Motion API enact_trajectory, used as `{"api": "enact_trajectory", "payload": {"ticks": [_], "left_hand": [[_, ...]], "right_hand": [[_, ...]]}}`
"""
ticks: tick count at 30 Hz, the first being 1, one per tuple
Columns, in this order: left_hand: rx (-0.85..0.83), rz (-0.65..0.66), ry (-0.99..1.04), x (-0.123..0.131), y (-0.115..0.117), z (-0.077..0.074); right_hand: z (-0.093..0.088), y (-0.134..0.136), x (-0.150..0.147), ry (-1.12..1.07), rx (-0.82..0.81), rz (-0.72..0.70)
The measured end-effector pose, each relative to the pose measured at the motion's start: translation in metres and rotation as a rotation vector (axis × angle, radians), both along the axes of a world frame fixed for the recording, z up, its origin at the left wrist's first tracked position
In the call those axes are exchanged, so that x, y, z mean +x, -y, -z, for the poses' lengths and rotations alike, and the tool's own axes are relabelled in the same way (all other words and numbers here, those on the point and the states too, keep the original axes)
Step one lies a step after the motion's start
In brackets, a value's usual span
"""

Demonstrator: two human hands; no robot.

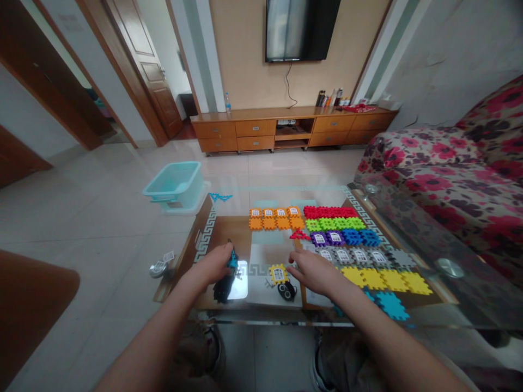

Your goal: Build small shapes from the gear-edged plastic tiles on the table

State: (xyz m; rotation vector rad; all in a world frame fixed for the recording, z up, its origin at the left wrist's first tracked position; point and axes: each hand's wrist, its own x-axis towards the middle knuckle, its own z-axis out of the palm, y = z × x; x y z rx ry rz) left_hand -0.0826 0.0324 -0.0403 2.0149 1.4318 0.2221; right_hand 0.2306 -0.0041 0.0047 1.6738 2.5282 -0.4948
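The left hand grips a teal piece at the left of the table. The right hand lies open, fingertips just beside a loose yellow tile and wheel. Most tiles seem already laid in colour rows; a few strays remain.

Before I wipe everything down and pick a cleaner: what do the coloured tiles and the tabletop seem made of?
The coloured tiles look like moulded plastic, fairly matte: flat saturated colours, crisp toothed edges. The tabletop seems clear glass, glossy: floral sofa and floor show through it, and a bright reflection lies beside the left hand and its teal piece.
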Motion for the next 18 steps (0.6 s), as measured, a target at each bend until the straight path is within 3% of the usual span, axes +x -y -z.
{"api": "enact_trajectory", "payload": {"ticks": [5, 10, 13, 18], "left_hand": [[0.047, 0.008, -0.123, 0.001, 0.000, 0.003], [0.091, -0.010, -0.101, 0.013, 0.000, -0.008], [0.082, -0.097, 0.097, 0.032, 0.007, -0.020], [-0.136, -0.202, 0.702, 0.074, 0.029, -0.032]], "right_hand": [[-0.003, 0.001, -0.002, -0.006, -0.008, 0.011], [-0.004, 0.002, -0.003, -0.032, -0.016, 0.021], [-0.003, 0.003, -0.004, -0.159, 0.000, 0.016], [-0.004, 0.007, -0.016, -0.541, -0.071, 0.022]]}}
